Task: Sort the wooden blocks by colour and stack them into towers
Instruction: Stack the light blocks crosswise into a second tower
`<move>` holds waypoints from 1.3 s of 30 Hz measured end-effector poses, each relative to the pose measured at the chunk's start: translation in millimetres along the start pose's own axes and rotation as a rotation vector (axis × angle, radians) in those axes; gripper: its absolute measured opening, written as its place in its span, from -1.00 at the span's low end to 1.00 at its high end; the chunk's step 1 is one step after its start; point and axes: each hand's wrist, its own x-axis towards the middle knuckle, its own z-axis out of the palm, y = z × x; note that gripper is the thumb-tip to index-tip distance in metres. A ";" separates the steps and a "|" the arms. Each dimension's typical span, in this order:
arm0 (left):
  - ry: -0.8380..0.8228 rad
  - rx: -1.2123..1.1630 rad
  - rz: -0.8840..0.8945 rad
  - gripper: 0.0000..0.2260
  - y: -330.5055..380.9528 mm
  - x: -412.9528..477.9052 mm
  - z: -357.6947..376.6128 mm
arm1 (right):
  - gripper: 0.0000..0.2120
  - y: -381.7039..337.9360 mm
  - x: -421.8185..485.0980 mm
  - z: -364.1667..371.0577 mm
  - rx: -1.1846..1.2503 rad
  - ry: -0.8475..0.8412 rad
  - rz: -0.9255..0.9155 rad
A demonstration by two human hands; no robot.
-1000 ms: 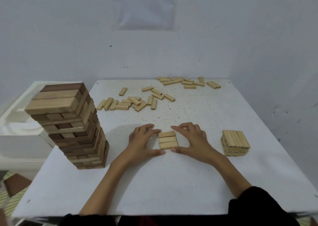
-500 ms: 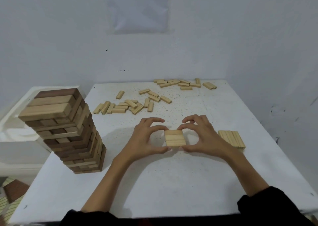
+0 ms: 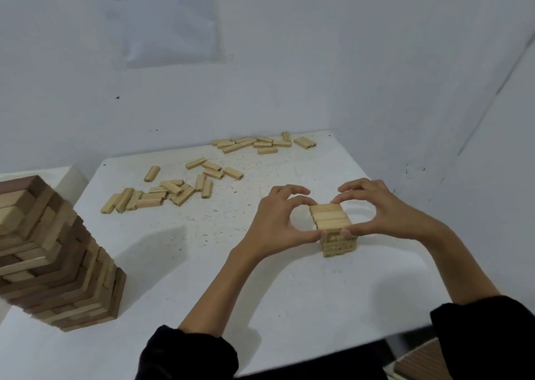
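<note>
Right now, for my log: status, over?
Left grip, right grip pinch three-block layer. Layer atop light stack. Mixed tower apart, left; loose blocks beyond.

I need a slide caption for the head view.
The left hand and right hand hold three light blocks atop a short stack.

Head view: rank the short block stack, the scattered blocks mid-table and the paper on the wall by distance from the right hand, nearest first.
1. Short stack: directly at the right hand, whose fingers pinch its top layer.
2. Scattered blocks: mid-table, off to the left.
3. Paper: up on the back wall.
</note>
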 end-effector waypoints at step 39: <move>-0.071 -1.203 -0.557 -0.52 70.6 -7.6 44.7 | -0.40 -9.7 -10.6 82.2 1.091 0.348 0.342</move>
